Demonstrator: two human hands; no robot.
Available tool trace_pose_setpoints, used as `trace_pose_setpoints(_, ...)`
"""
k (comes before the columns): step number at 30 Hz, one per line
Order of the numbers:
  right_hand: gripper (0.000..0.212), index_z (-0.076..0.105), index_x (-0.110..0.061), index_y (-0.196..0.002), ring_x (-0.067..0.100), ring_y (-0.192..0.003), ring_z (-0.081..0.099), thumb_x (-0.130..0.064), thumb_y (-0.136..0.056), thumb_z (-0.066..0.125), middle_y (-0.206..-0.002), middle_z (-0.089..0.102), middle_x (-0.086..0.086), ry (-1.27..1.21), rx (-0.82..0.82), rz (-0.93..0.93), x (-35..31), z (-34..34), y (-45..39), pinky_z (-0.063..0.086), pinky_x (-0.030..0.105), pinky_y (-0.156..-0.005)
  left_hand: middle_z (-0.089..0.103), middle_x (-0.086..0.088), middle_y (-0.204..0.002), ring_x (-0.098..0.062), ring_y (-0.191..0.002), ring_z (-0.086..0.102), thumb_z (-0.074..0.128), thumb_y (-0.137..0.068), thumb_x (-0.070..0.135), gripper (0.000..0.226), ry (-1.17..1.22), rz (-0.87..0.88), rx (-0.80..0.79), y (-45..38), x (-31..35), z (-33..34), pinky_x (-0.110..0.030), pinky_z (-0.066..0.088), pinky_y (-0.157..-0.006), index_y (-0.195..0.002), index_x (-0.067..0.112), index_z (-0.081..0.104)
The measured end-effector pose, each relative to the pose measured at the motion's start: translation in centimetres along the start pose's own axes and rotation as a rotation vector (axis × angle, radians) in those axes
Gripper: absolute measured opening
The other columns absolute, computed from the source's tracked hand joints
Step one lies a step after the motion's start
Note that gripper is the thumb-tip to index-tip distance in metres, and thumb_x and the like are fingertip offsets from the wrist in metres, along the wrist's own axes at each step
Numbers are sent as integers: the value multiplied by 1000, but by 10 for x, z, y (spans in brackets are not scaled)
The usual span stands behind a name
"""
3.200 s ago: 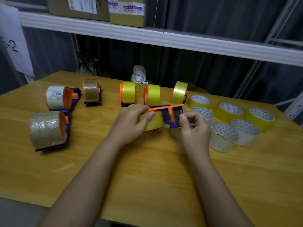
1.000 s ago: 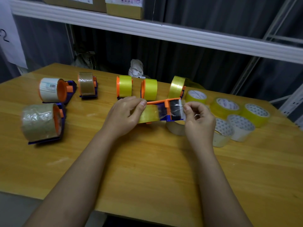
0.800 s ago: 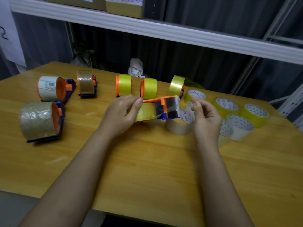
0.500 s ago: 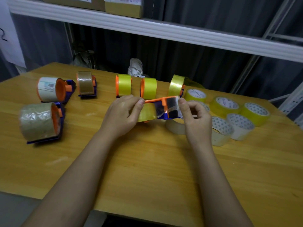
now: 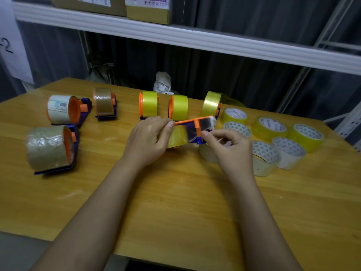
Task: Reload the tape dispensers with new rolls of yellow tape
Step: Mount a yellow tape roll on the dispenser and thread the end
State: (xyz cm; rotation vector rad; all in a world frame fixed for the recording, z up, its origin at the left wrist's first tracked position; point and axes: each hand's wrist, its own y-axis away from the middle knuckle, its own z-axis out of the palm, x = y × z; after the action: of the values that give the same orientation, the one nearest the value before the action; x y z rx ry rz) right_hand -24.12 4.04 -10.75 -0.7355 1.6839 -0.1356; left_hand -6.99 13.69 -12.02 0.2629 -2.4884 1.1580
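Over the middle of the wooden desk point(image 5: 175, 202), the left hand point(image 5: 148, 141) grips the orange-and-blue plastic tape dispenser point(image 5: 192, 130) by its yellow roll, fingers curled round it. The right hand point(image 5: 232, 151) pinches the clear tape end point(image 5: 207, 125) at the dispenser's right tip. Three yellow-loaded dispensers point(image 5: 148, 106) stand far behind, three brown or white-labelled dispensers point(image 5: 50, 147) lie left. Seven loose tape rolls point(image 5: 269, 126) cluster right, one partly hidden. Core printing and the carton labels point(image 5: 155, 0) are unreadable; a sheet point(image 5: 7, 49) far left shows "2".
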Motion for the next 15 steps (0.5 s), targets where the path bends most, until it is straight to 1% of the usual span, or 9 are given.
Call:
trace_pose_setpoints(2,15,68,-35,-73,14,-82,61,-24,-80,75,-78,69,-5,10,16,-20,0,0,0,51,34,-75,53,9,-79,-10,-74,47,32,-96,37,45,-3,3,6,0,1,0,-29,35,-65,-101,10,67)
trace_pose_setpoints(4,20,66,-35,-73,14,-80,59,-19,-82,74,-77,67,-5,3,24,-37,0,0,0,51,36,-74,51,11,-79,-9,-74,45,33,-96,37,44,-7,5,14,0,1,0,-28,33,-65,-101,9,68)
trace_pose_setpoints(7,15,65,-29,-72,18,-79,58,-21,-81,73,-76,65,-2,10,6,-66,3,0,-1,50,39,-72,51,11,-80,-8,-75,45,33,-96,36,44,-16,9,17,0,2,0,-28,33,-66,-101,9,68)
trace_pose_setpoints(9,12,65,-26,-73,18,-80,57,-29,-79,75,-76,63,-1,47,-5,-78,6,2,-1,49,34,-71,53,10,-81,-8,-76,46,33,-96,37,45,-17,6,13,0,2,0,-27,33,-67,-101,9,68)
trace_pose_setpoints(11,15,66,-25,-73,10,-79,55,-35,-76,77,-77,61,-6,92,18,-80,6,5,0,45,23,-71,53,10,-82,-7,-77,46,33,-96,37,45,-19,8,8,0,3,1,-27,33,-68,-101,9,68)
trace_pose_setpoints(12,15,66,-25,-73,6,-78,53,-35,-75,78,-77,60,-8,108,38,-84,6,6,0,43,18,-70,55,9,-82,-7,-78,46,33,-96,37,45,-20,10,7,0,3,1,-27,33,-69,-102,8,68)
trace_pose_setpoints(13,14,67,-25,-74,5,-77,52,-32,-75,78,-76,59,-9,121,57,-94,6,8,0,41,17,-69,58,7,-83,-6,-78,46,33,-96,37,46,-24,12,6,0,4,1,-27,34,-69,-102,8,68)
trace_pose_setpoints(15,11,67,-26,-75,7,-76,52,-25,-78,78,-75,58,-8,135,83,-112,6,10,1,42,20,-70,62,3,-84,-6,-79,47,33,-96,37,46,-36,14,4,0,4,2,-27,34,-69,-102,9,68)
